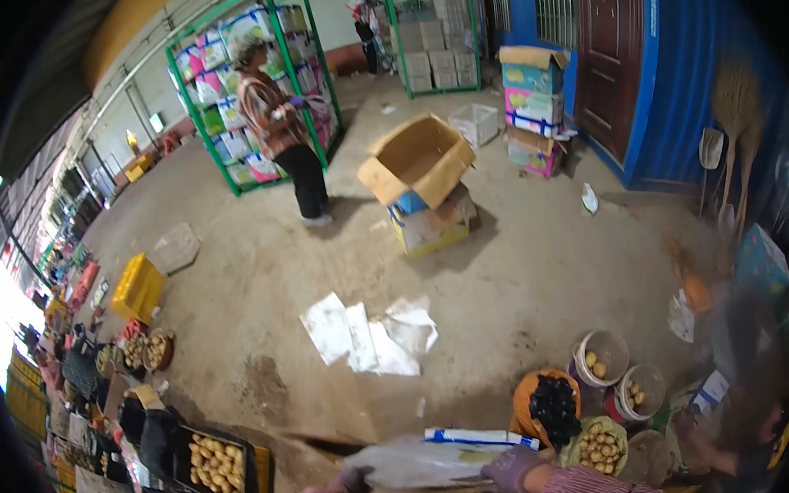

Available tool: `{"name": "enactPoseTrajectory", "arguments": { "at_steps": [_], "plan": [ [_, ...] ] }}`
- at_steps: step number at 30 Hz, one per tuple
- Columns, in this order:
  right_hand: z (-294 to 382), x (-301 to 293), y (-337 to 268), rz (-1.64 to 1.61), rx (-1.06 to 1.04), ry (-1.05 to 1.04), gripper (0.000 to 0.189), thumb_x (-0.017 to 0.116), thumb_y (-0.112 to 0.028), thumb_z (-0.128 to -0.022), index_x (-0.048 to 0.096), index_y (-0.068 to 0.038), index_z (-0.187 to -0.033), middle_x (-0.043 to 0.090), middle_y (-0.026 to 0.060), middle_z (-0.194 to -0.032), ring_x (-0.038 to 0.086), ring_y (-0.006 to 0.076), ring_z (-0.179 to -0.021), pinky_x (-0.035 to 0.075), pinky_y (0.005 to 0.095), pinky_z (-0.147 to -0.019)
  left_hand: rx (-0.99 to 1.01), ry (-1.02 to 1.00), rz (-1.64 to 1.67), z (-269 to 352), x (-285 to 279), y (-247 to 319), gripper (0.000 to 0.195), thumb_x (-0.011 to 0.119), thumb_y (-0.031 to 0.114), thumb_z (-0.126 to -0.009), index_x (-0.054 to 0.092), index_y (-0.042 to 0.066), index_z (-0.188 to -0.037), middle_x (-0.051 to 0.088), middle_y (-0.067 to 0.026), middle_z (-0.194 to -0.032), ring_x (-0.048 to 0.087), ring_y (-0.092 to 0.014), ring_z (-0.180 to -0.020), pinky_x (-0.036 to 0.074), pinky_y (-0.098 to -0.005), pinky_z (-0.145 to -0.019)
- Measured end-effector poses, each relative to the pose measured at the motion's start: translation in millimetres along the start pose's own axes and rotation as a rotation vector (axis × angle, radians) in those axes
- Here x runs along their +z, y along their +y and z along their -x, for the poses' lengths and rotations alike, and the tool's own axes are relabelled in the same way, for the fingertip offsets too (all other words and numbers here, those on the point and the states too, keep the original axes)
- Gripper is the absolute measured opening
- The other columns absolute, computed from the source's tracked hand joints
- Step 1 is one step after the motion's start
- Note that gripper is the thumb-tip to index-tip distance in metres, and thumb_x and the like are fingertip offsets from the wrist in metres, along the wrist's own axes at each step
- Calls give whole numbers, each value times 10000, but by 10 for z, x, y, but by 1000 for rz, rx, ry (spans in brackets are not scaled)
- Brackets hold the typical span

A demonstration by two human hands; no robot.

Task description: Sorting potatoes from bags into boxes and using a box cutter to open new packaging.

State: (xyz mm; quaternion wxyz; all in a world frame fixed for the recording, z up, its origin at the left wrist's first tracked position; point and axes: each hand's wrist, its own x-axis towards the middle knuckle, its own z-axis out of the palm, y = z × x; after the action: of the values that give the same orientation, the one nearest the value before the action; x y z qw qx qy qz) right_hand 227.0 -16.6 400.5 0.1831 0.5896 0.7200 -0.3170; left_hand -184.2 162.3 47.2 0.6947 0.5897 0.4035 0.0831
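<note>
At the bottom edge, my right hand, in a purple glove, grips the right end of a flattish thing wrapped in thin clear plastic film. My left hand, in a dark glove, is beside the film's lower left side; whether it holds the film cannot be told. A blue and white carton edge lies just beyond the film. Right of it stand an orange sack with black plastic and a pale sack of potatoes.
White sheets lie on the floor ahead. Two buckets hold potatoes at right; a person is beside them. A black crate of potatoes is at left. Farther off are stacked cartons and a standing person.
</note>
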Motion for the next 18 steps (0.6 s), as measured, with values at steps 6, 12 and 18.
{"name": "enactPoseTrajectory", "arguments": {
  "at_steps": [6, 12, 18],
  "plan": [
    [238, -521, -311, 10, 9, -88, 361, 555, -393, -812, 602, -207, -1117, 657, 92, -971, 636, 242, -923, 491, 390, -740, -263, 58, 482, 593, -3, 168, 465, 528, 400, -825, 570, 57, -1136, 619, -142, -1060, 567, -327, -963, 445, -429, -908],
    [-77, -579, -355, -30, 50, 66, 272, 455, -258, -838, 649, -216, -1024, 662, 55, -1028, 623, 236, -981, 470, 407, -823, -443, 256, 384, 181, -230, 868, 456, 532, 368, -837, 555, 52, -1166, 613, -134, -1100, 559, -309, -1007, 427, -432, -927],
    [-414, -815, 283, -115, 54, 74, 365, 548, -338, -817, 580, -174, -1142, 619, 101, -1076, 592, 252, -1018, 470, 423, -832, 202, 176, -783, -784, -336, 2079, 295, 519, 227, -885, 607, 71, -1119, 637, -104, -1065, 594, -229, -980, 459, -339, -876]
  ]
}}
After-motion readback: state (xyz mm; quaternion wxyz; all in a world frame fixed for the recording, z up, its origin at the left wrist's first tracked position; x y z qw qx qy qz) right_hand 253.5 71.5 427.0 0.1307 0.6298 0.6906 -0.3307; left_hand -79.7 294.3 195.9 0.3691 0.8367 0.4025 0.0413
